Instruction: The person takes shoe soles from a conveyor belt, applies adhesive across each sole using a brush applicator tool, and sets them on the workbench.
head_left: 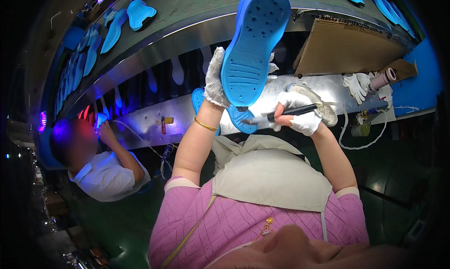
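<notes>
- The gloved left hand (214, 79) grips a blue shoe sole (253, 44), raised upright above the metal table (197, 114).
- The gloved right hand (297, 113) is closed around a dark tool (290, 112), its tip at the sole's lower end.
- Another person (101, 168) works to the left.

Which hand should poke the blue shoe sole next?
Probably the right hand: it holds the dark tool pointing at the blue sole, while the left hand is busy gripping that sole.

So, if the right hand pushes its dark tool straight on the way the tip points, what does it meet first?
Probably the lower edge of the blue shoe sole held up by the left hand. The right hand aims the dark tool leftward at it; depth is unclear.
</notes>
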Available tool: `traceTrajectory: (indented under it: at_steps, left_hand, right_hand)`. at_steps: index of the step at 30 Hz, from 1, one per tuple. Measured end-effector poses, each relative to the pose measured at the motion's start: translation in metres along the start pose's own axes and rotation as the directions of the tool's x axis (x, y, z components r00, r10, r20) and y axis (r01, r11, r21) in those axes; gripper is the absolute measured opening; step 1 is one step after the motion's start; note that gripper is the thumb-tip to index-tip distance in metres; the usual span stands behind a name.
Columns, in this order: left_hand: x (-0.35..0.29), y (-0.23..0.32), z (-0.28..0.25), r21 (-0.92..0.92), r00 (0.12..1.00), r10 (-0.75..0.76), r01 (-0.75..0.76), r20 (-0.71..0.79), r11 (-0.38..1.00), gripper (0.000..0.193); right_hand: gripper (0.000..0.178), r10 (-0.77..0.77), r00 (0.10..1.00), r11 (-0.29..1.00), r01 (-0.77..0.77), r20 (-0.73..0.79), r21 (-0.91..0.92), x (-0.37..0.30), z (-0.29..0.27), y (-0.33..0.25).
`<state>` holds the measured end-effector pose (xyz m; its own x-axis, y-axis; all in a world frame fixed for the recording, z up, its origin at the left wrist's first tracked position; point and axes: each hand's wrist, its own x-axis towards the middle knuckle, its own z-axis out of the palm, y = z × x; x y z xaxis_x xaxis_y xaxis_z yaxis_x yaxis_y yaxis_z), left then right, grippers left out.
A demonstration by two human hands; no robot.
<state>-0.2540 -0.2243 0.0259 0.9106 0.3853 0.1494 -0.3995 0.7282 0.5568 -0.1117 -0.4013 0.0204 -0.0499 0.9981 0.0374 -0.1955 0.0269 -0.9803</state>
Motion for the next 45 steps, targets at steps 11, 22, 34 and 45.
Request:
traceTrajectory:
  at_steps: [11, 22, 34, 45]
  left_hand:
    - [0.014, 0.018, 0.007, 0.193, 0.948, -0.213, 0.260, -0.235, 0.946, 0.053]
    - [0.020, 0.017, 0.019, 0.231, 0.863, -0.427, 0.488, -0.270, 0.842, 0.032]
    - [0.005, -0.015, -0.001, -0.052, 0.979, -0.203, 0.203, 0.015, 0.978, 0.082]
    - [-0.010, -0.036, 0.009, -0.255, 0.998, -0.054, 0.049, -0.012, 0.966, 0.078]
  right_hand:
    - [0.018, -0.429, 0.889, 0.658, 0.428, 0.158, -0.620, 0.030, 0.013, -0.014]
    - [0.017, -0.183, 0.983, 0.797, 0.164, 0.027, -0.581, 0.022, -0.007, -0.034]
    - [0.010, -0.382, 0.894, 0.845, 0.233, -0.236, -0.482, 0.003, 0.013, -0.012]
    - [0.016, -0.578, 0.739, 0.790, 0.403, -0.345, -0.462, 0.018, 0.031, -0.007]
